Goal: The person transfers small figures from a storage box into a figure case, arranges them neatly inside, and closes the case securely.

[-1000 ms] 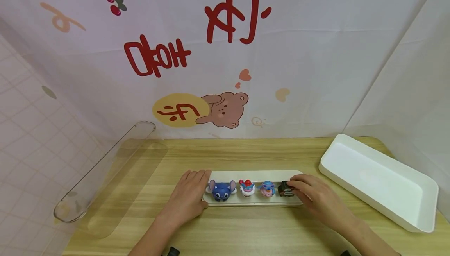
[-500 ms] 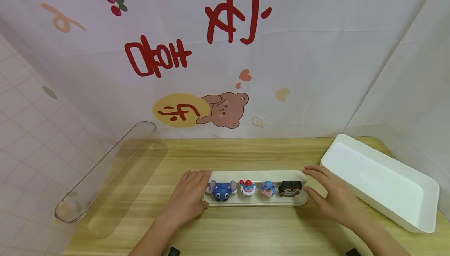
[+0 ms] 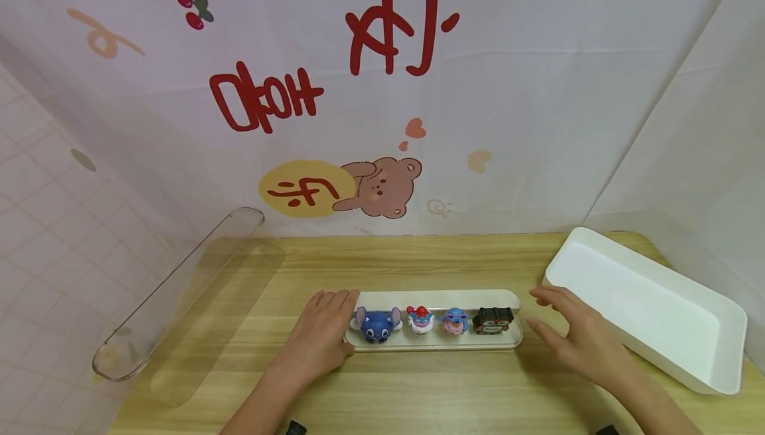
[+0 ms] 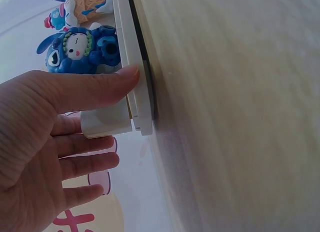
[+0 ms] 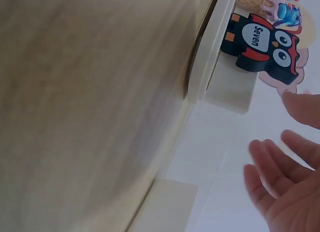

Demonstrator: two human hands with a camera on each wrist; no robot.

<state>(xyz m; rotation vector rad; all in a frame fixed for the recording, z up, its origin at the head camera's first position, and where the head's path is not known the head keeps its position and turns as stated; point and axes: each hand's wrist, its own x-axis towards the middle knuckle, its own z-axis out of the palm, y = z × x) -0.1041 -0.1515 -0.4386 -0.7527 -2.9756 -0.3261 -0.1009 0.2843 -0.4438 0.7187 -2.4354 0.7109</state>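
A long white display base [image 3: 412, 342] lies on the table with a row of small figurines on it. My left hand [image 3: 323, 332] pinches its left end, thumb at the front and fingers behind. Nearest that hand stands a blue big-eared figurine [image 3: 376, 327], also in the left wrist view. To its right come a white figurine with a red top [image 3: 421, 321] and a blue figurine on a cone [image 3: 455, 321]. A black owl figurine [image 5: 265, 45] marked "Seven" stands at the right end. My right hand [image 3: 576, 335] hovers to the right of the base, fingers apart, holding nothing.
A white rectangular tray [image 3: 648, 305] lies slanted at the right, close beyond my right hand. At the left sits a long transparent cover [image 3: 179, 309]. The wooden table [image 3: 412, 395] meets a printed white cloth [image 3: 514, 123] at the back.
My right hand has let go of the owl figurine and drawn back to the right, leaving it upright on the base. The left hand keeps its grip on the left end.
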